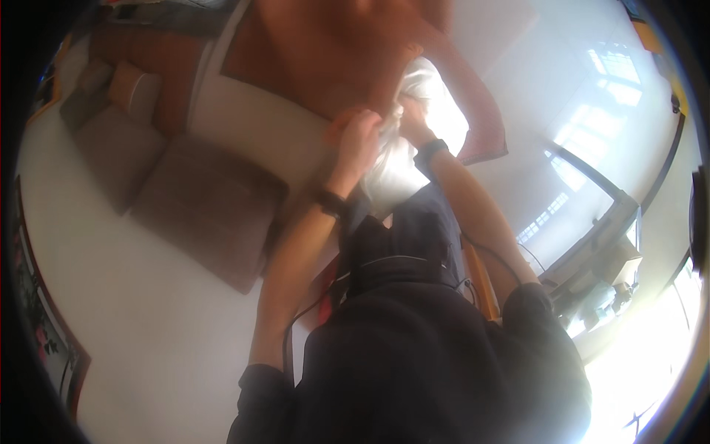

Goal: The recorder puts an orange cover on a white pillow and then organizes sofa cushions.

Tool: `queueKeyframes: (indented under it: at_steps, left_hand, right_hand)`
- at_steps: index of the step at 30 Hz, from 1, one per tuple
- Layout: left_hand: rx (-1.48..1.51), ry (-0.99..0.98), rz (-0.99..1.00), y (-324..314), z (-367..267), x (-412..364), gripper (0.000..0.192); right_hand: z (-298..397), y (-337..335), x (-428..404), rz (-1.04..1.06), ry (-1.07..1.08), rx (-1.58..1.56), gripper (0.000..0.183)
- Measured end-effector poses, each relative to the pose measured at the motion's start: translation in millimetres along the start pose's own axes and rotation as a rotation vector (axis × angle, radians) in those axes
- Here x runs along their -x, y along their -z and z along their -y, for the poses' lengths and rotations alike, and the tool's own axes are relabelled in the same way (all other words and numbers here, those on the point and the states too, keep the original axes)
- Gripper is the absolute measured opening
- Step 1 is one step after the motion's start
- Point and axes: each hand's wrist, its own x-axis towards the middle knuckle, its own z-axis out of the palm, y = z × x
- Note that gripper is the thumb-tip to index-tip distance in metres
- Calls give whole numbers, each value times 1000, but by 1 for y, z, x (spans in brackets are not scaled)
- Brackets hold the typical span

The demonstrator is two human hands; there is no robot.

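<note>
A large reddish-brown cloth (310,66) hangs in front of me, blurred in its upper part. White fabric (394,172), brightly lit and creased, lies against its lower edge and over my lap. My left hand (359,145) is closed at the border of the two, its fingers curled on what looks like the brown cloth's edge. Just to its right, my right hand (415,119) grips the white fabric, with its fingertips partly hidden in the folds. Each wrist wears a dark band.
On the left stands a brown sofa (205,205) with a cushion (130,91). Window light reflects off the glossy pale floor (582,127) at right. A dark-framed stand with boxes (615,261) is near the right side. Thin dark cables run along both my arms.
</note>
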Motion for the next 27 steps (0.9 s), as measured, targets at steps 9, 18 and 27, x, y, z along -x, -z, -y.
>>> queueKeyframes:
  at_steps: [9, 18, 27]
  left_hand:
    - [-90, -234, -26, -18, -23, 47, 17]
    - [-246, -357, -197, 21, -48, 37, 15]
    - [-299, -624, -704, 109, -117, 16, 29]
  right_hand:
    - [-87, 43, -29, 96, -241, -453, 36]
    - [61, 144, -20, -116, -38, -626, 24]
    - [228, 253, 30, -706, 162, -1010, 38]
